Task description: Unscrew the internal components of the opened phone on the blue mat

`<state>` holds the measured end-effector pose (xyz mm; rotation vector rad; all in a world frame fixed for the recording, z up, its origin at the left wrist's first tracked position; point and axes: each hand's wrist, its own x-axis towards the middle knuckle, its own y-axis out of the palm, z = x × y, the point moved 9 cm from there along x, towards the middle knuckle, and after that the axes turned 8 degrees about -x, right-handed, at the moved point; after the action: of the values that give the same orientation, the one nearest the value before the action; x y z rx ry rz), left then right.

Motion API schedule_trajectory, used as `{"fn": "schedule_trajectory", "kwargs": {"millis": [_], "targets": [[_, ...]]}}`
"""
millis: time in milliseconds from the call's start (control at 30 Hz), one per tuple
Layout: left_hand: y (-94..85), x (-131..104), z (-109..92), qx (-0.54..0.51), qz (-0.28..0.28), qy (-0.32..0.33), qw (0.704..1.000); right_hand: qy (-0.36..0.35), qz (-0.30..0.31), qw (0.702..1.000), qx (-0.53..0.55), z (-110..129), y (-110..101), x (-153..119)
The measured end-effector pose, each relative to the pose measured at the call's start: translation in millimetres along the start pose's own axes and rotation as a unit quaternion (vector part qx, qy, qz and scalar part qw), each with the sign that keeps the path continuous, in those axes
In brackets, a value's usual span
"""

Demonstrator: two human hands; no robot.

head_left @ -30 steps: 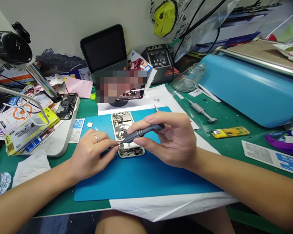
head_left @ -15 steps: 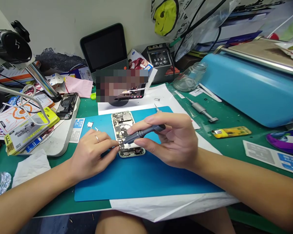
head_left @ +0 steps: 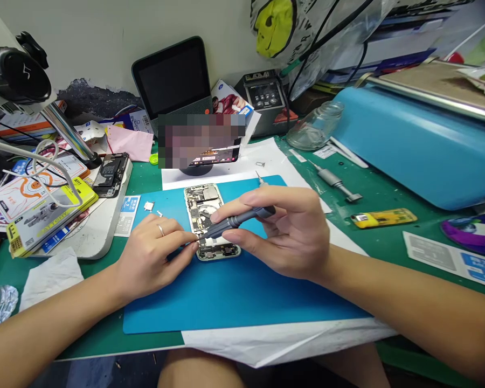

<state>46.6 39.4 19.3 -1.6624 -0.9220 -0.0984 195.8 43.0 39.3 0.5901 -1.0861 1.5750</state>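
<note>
On a blue mat [head_left: 242,296] lies an opened smartphone [head_left: 204,196], its inner parts exposed. My right hand [head_left: 295,231] is closed around a dark grey screwdriver [head_left: 236,220], which slants down to the left across the phone's lower half. My left hand [head_left: 156,253], with a ring on one finger, is closed in a pinch at the phone's left edge, right by the screwdriver's tip. Whatever lies between those fingertips is too small to make out. A small metal part [head_left: 149,206] rests on the mat's upper left.
Behind the mat stands a phone or tablet on a stand [head_left: 226,153], partly blurred out. To the right are a grey tool [head_left: 333,183], a yellow tool [head_left: 383,218] and a glass jar [head_left: 315,129]. Boxes [head_left: 48,215] and another opened phone [head_left: 111,175] sit left.
Both hands, the screwdriver and the opened phone stay practically in place. The view has shifted very slightly, and the picture on the propped screen differs.
</note>
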Motion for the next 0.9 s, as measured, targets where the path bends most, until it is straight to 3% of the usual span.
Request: {"fn": "schedule_trajectory", "kwargs": {"millis": [900], "targets": [[-0.4, 0.4, -0.7, -0.004, -0.003, 0.006, 1.000, -0.027, -0.014, 1.000, -0.009, 5.9, -5.1, 0.1]]}}
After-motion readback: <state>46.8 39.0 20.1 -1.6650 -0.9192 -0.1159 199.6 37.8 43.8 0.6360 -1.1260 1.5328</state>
